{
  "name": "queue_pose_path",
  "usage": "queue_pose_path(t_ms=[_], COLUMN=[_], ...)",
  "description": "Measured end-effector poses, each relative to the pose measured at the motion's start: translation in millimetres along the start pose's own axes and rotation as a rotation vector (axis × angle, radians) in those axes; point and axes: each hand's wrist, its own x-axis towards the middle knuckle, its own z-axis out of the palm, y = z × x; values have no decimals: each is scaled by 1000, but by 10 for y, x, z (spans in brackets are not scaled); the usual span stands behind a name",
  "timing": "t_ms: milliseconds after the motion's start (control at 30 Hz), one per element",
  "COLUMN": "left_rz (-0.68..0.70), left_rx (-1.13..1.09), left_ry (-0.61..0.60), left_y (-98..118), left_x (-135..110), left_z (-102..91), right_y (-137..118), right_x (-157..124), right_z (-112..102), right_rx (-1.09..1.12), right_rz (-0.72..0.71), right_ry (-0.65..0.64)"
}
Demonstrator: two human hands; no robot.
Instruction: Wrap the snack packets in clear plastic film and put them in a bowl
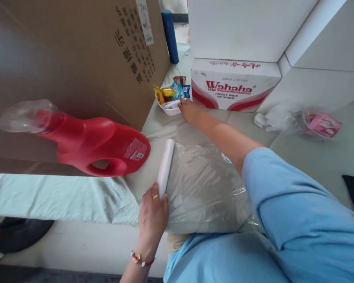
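Observation:
My left hand [153, 210], with a ring and a red bracelet, is closed on the near end of a white roll of plastic wrap [166, 163]. A clear sheet of the wrap [200, 184] spreads from the roll to the right, lying wrinkled over the pale cloth. Reaching far forward, my right hand [189, 110] pinches the right rim of a white bowl [171, 111]. Yellow and blue snack packets [172, 92] fill that bowl, and a brown packet [179, 80] shows at its back.
A red detergent bottle [100, 143], its cap covered in clear plastic, lies against a big cardboard box [91, 59] at left. Behind the bowl stand a blue cylinder [170, 37] and a Wahaha carton [233, 88]. Rightward lies a plastic-covered bowl holding a pink packet [324, 125].

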Motion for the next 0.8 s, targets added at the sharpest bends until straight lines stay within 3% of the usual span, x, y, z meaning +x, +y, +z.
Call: queue_pose_path(t_ms=[167,333,467,600,700,800], left_rz=[24,-2,-88,-144,-164,-173], left_rx=[-26,-46,-27,-27,-43,-48], left_ry=[24,14,-2,-46,-64,-73], left_y=[-16,-25,-74,-135,-141,-128], left_x=[7,-29,-177,-277,-270,-246], left_z=[-4,-15,-47,-90,-117,-128], right_y=[-42,10,136,462,825,1163], right_x=[-298,-962,-1501,-1831,-1869,-1830], right_z=[-47,-265,-435,-503,-466,-405], right_rx=[-8,9,81,656,1190,1485], right_rz=[-17,-89,-66,193,503,741], right_ry=[-45,-106,-95,-15,94,200])
